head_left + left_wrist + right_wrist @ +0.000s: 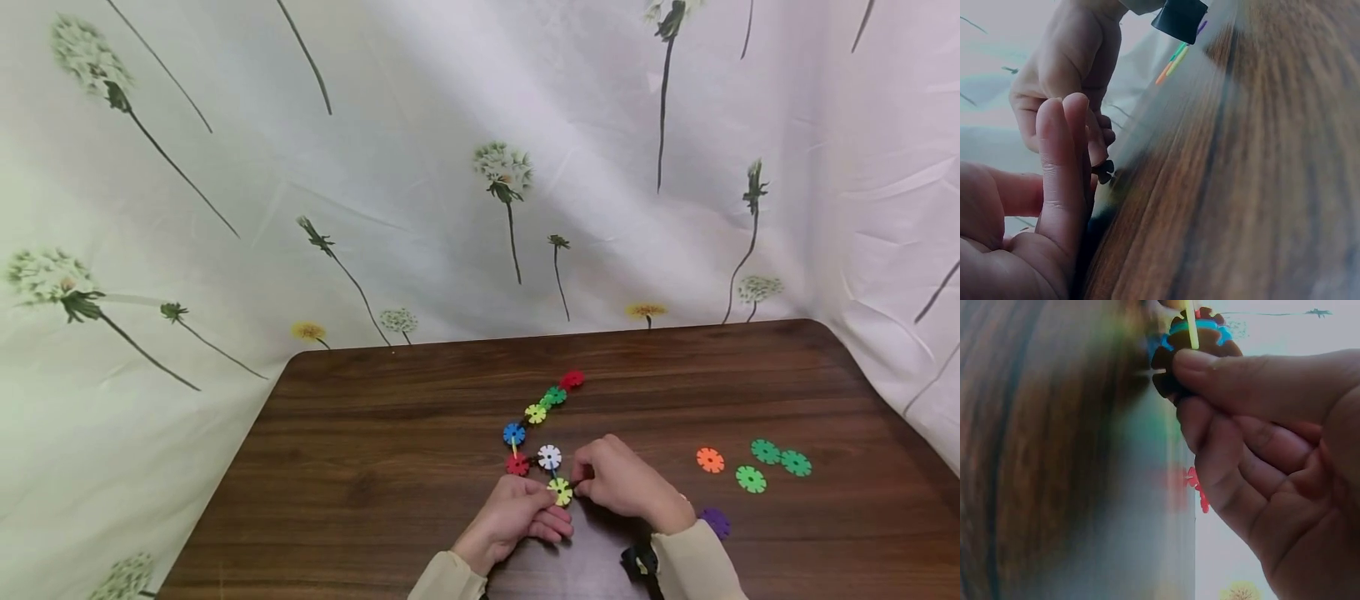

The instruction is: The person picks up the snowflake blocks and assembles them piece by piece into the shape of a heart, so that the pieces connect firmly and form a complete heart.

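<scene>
My left hand pinches a yellow notched disc at the near end of a linked chain. Between thumb and fingers, my right hand holds a dark brown notched disc, its slots meeting the thin edge of the yellow disc in the right wrist view. Farther along, the chain has a white disc, a red disc and a blue disc. Beyond these come another yellow disc, a green disc and a red end disc.
Loose discs lie right of my right hand: an orange one, a light green one, darker green ones and a purple one beside the sleeve. The wooden table meets a dandelion-print curtain behind.
</scene>
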A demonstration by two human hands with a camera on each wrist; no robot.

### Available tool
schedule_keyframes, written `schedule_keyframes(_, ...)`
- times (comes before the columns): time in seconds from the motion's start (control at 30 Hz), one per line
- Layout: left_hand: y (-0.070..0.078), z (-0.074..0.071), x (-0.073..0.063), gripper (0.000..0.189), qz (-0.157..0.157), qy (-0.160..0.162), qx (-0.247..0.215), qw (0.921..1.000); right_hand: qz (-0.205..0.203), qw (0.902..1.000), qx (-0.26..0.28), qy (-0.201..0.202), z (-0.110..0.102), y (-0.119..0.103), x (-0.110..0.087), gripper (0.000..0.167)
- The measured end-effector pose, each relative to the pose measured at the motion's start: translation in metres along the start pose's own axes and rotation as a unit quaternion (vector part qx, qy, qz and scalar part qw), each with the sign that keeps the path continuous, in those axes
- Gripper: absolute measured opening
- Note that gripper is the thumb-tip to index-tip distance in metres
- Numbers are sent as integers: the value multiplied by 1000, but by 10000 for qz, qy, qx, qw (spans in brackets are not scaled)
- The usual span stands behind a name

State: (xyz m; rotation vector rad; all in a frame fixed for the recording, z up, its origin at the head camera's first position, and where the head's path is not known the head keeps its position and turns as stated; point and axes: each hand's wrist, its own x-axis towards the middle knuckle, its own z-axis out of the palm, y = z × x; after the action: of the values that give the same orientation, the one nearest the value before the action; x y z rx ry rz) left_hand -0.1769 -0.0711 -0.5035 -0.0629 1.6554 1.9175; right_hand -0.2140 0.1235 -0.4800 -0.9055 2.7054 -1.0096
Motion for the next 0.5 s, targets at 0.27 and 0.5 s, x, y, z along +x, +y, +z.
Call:
schedule_keyframes(0.27, 2, 2, 0, 16, -165, 38, -67, 9998, 281, 9986, 430, -148, 2, 5, -1, 16)
schedule_keyframes(0.5, 5, 1, 0, 16, -206, 21, -157, 9997, 399, 9931, 1039, -377, -3, 13, -2, 11)
